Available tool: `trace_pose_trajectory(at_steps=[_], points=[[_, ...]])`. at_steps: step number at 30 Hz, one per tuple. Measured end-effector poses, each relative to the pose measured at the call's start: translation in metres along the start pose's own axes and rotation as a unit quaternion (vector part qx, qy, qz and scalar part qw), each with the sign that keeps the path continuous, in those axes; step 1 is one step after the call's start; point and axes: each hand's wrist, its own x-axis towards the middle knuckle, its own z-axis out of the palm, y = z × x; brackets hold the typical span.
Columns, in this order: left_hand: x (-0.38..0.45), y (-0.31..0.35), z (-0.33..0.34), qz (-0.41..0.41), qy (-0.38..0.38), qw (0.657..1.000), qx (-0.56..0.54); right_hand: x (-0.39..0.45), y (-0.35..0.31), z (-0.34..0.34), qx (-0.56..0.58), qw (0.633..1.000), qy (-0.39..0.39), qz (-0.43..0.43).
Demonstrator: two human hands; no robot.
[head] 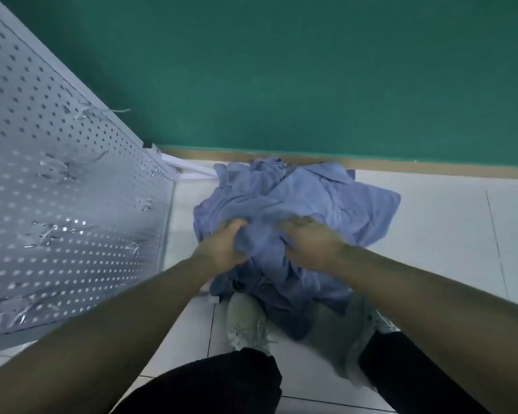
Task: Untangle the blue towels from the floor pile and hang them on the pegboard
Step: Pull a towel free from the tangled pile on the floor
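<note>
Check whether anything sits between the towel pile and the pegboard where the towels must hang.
Nothing visible does. Both hands, left hand and right hand, grip the blue towel pile; only bare floor separates it from the pegboard, whose hooks carry nothing.

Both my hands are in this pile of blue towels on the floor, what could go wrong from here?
Both the left hand and right hand grip the same bunched towels, so several may lift together, still knotted. Cloth drapes over your shoes; stepping could snag it. The hooks on the pegboard stick out close by and might catch the fabric.
</note>
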Motion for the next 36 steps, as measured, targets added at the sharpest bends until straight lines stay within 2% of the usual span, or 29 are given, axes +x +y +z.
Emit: trace_pose_trajectory(at_steps=[4, 6, 8, 11, 13, 17, 20, 23, 26, 30, 36], points=[[0.032, -0.025, 0.028, 0.001, -0.017, 0.998, 0.057, 0.045, 0.001, 0.032, 0.028, 0.997, -0.058, 0.041], [0.042, -0.038, 0.043, -0.008, -0.009, 0.997, 0.077, 0.057, 0.003, 0.046, 0.021, 0.998, -0.057, 0.032], [0.047, -0.047, 0.052, 0.004, 0.036, 0.995, 0.097, 0.057, 0.006, 0.052, 0.008, 1.000, -0.020, 0.009], [0.050, -0.053, 0.054, 0.024, 0.116, 0.985, 0.126, 0.054, 0.011, 0.060, -0.020, 0.999, -0.005, -0.025], [0.047, -0.047, 0.048, 0.034, 0.154, 0.985, 0.074, 0.051, 0.011, 0.058, -0.004, 1.000, -0.002, -0.022], [0.027, -0.027, 0.024, 0.012, 0.157, 0.986, -0.047, 0.041, 0.007, 0.039, 0.030, 0.999, -0.005, 0.008], [0.003, -0.001, 0.001, 0.009, 0.175, 0.974, -0.142, 0.022, -0.001, 0.012, 0.050, 0.999, 0.010, 0.016], [-0.019, 0.034, -0.022, 0.041, 0.192, 0.959, -0.205, -0.006, -0.012, -0.018, 0.090, 0.993, 0.079, 0.013], [-0.045, 0.071, -0.044, 0.086, 0.172, 0.952, -0.237, -0.039, -0.025, -0.048, 0.120, 0.981, 0.151, 0.014], [-0.082, 0.118, -0.061, 0.136, 0.175, 0.941, -0.255, -0.083, -0.040, -0.075, 0.180, 0.948, 0.261, -0.015], [-0.133, 0.182, -0.064, 0.213, 0.215, 0.898, -0.318, -0.134, -0.050, -0.090, 0.281, 0.914, 0.286, -0.056]])
